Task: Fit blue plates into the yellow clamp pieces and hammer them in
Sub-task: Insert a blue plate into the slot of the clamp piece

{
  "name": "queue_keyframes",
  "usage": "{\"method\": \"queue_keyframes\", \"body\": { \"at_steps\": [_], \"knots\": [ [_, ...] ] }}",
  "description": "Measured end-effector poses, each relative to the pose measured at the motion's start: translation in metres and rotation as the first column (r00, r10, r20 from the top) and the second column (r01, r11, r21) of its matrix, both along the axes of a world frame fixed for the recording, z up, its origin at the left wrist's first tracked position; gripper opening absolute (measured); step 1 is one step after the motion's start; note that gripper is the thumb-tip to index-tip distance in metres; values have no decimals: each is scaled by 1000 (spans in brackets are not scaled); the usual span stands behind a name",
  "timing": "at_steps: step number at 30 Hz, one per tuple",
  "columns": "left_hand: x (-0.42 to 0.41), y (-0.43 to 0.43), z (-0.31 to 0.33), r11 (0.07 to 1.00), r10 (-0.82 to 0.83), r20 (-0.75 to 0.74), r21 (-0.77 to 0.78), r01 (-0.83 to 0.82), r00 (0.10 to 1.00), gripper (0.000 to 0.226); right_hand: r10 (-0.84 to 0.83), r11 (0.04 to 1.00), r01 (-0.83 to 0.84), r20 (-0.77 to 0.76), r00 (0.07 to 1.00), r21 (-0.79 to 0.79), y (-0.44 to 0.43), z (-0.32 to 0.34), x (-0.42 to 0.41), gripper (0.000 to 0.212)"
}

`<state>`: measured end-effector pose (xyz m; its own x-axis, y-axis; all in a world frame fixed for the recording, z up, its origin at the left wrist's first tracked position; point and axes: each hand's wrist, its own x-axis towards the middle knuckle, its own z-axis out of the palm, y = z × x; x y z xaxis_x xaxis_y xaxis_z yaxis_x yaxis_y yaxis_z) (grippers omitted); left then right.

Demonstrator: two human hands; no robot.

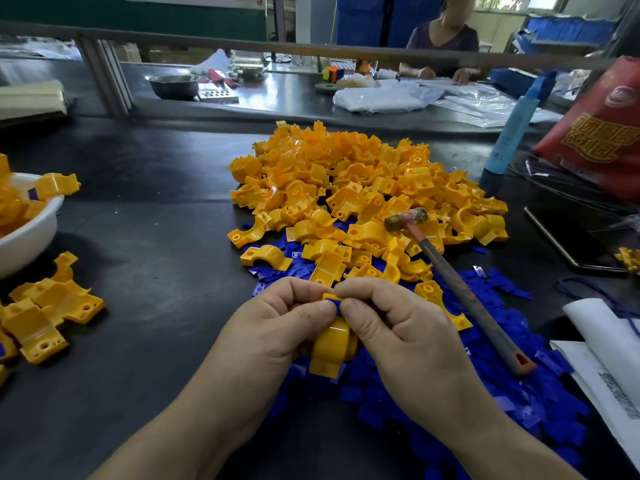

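yellow clamp pieces (363,188): plastic, smooth and glossy, bright highlights on the curved backs
held clamp piece (334,341): the same yellow plastic, glossy
held blue plate (332,301): blue plastic, duller than the yellow
blue plates (502,386): thin plastic, mostly matt, faint sheen
hammer (464,292): head wrapped in clear shiny film; handle grey and orange, matt
bench (156,289): dark, matt, scuffed
bowl (31,237), left edge: white plastic, smooth, glossy
bag (595,140), far right corner: red cloth, matt, gold print
printed sheet (588,368), right edge: white paper, matt

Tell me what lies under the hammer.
The hammer head rests on the yellow clamps; its handle runs down over blue plates. What lies directly beneath the handle, and the table there, is covered.
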<state>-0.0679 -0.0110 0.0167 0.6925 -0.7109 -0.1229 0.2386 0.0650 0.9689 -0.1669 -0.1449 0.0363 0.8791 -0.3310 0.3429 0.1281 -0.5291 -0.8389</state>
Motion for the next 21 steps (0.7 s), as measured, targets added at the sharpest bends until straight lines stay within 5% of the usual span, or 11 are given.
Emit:
{"method": "queue_keyframes", "body": {
  "at_steps": [9, 12, 14, 16, 18, 21],
  "knots": [
    [-2, 2, 3, 998, 54, 60, 11, -55, 997, 21, -19, 999, 21, 71, 997, -26, 4, 3, -2, 20],
    [4, 6, 12, 995, 84, 111, 49, -90, 990, 24, -75, 980, 86, 69, 995, -182, -1, 7, 0, 26],
    [20, 13, 13, 961, 227, 173, 122, -250, 958, 14, -227, 893, 260, 130, 965, -368, -18, 10, -4, 35],
    [40, 23, 12, 878, 340, 285, 247, -411, 896, 7, -450, 695, 444, 139, 882, -565, -44, 14, -11, 39],
    [54, 29, 6, 798, 354, 392, 347, -493, 849, 12, -658, 543, 418, -60, 751, -728, -70, 16, -17, 44],
    [63, 32, -3, 726, 290, 518, 428, -538, 804, 14, -726, 602, 200, -426, 540, -773, -91, 13, -19, 48]
  ]
}}
